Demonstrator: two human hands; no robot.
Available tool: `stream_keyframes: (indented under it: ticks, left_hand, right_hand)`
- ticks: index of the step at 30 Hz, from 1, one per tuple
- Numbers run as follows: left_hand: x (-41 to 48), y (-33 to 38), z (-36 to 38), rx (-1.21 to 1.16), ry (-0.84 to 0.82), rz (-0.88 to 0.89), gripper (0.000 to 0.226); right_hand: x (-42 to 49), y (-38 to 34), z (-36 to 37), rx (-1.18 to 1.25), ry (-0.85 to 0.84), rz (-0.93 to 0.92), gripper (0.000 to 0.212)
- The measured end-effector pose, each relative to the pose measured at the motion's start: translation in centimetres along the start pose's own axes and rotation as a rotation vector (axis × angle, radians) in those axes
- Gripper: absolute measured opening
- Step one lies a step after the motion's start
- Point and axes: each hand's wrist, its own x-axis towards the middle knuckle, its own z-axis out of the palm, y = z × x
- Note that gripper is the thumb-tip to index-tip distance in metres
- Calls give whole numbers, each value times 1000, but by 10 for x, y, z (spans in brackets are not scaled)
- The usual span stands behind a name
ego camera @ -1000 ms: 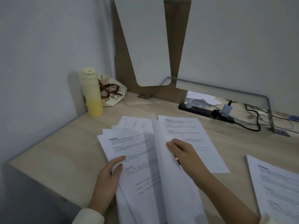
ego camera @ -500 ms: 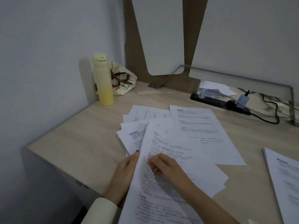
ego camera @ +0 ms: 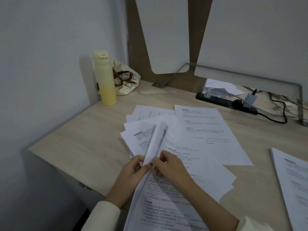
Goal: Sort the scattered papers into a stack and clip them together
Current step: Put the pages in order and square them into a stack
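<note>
Several white printed papers (ego camera: 188,165) lie fanned and overlapping on the wooden desk (ego camera: 86,139). One single sheet (ego camera: 206,129) rests flat behind them on the right. My left hand (ego camera: 133,172) and my right hand (ego camera: 170,165) meet at the left edge of the pile. Both pinch a curled sheet (ego camera: 156,140) that stands up and bends away from me. A separate stack of papers (ego camera: 295,180) sits at the right edge. No clip is visible.
A yellow bottle (ego camera: 105,80) and a cloth bag (ego camera: 126,82) stand at the back left by the wall. A black power strip (ego camera: 223,100) with plugs and cables runs along the back right under a metal shelf frame (ego camera: 250,75). The desk's left edge is close.
The lifted sheet was laid over the pile, and both hands came together at its left edge. They now raise a curled sheet. The view has shifted left and down.
</note>
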Motion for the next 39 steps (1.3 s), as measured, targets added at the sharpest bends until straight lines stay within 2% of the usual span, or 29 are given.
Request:
stream_keyframes:
  ticks: [2,6,11,14,16,18,20,23,25,26,28,30,35,39]
  left_hand:
    - [1,-4,0,-16,61,-35,10]
    - [2,-7,2,-34,145,-69,13]
    - [2,-2,5,-54,223,-86,13]
    - [4,-1,8,-62,281,-103,12]
    - [6,0,9,-71,325,-112,13]
    - [6,3,10,-88,353,-122,14]
    - [5,3,10,-108,372,-111,19]
    - [7,0,10,-110,363,-74,35]
    - [7,2,10,-119,365,-61,26]
    - [8,2,10,-125,361,-36,31]
    - [7,4,13,-131,347,5,49]
    - [8,6,14,-153,361,18,54]
    - [7,1,18,-167,418,32,51]
    - [5,3,15,-149,332,25,44]
  right_hand:
    - [-3,-1,-9,-2,59,-45,25]
    - [-6,-2,-42,5,278,-114,31]
    - [-5,3,-53,-118,311,-154,32]
    - [-8,-6,-40,-177,228,-264,27]
    - [-11,-11,-30,-250,41,-343,21]
    - [-12,-10,-21,-278,-165,-381,26]
    - [-5,-4,-25,-258,-178,-396,30]
    - [15,9,-53,-190,83,-250,29]
    - [27,24,-78,-233,202,-45,36]
    - [30,33,-88,-283,224,42,40]
    - [33,48,-98,-352,231,128,42]
    - [32,51,-102,-343,229,131,41]
    - [27,46,-107,-190,94,207,41]
    - [19,45,-108,-109,35,263,39]
